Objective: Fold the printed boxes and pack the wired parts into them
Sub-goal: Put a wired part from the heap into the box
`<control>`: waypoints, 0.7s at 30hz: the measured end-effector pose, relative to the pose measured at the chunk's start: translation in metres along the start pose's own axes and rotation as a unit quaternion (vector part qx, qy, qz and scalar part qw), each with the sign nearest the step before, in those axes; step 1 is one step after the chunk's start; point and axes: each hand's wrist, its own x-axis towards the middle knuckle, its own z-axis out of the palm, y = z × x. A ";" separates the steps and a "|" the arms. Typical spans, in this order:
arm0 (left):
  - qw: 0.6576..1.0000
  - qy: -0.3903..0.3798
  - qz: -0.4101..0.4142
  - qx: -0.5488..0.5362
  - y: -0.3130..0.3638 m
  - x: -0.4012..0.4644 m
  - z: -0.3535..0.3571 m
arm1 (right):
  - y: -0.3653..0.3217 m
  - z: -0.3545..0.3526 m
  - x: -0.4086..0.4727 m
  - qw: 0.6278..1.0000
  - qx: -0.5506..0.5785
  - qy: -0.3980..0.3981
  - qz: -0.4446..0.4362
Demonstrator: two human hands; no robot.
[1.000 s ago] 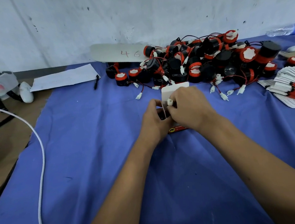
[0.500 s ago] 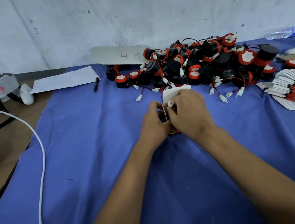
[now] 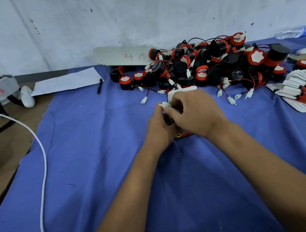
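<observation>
Box (image 3: 184, 135) mid-cloth (image 3: 96, 157), gripped by curled left hand (image 3: 158, 128), white flap raised. White plug (image 3: 165, 104) pinched in curled right hand (image 3: 194, 112) above box. Parts (image 3: 208, 64) heaped along far edge; flat boxes (image 3: 303, 91) fanned at right edge.

Only got the one head cam here, looking forward and down, pretty close over the surface (image 3: 98, 176) toward the wall (image 3: 139, 15).
</observation>
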 end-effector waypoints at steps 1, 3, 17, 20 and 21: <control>1.000 -0.007 0.003 0.018 0.001 0.003 0.000 | -0.002 -0.001 0.001 1.000 -0.001 -0.001 0.008; 0.999 -0.016 0.002 0.040 0.002 0.006 0.000 | -0.006 -0.002 0.004 1.000 -0.002 -0.009 0.030; 0.999 0.010 -0.010 -0.030 -0.004 0.001 0.003 | -0.001 -0.021 0.005 0.998 0.019 -0.040 0.040; 0.999 -0.004 -0.006 -0.033 -0.003 0.003 0.000 | -0.011 -0.013 0.008 0.998 -0.029 -0.025 0.042; 1.000 -0.009 -0.007 -0.028 -0.003 0.004 0.001 | -0.014 -0.011 0.008 0.998 -0.042 -0.011 0.051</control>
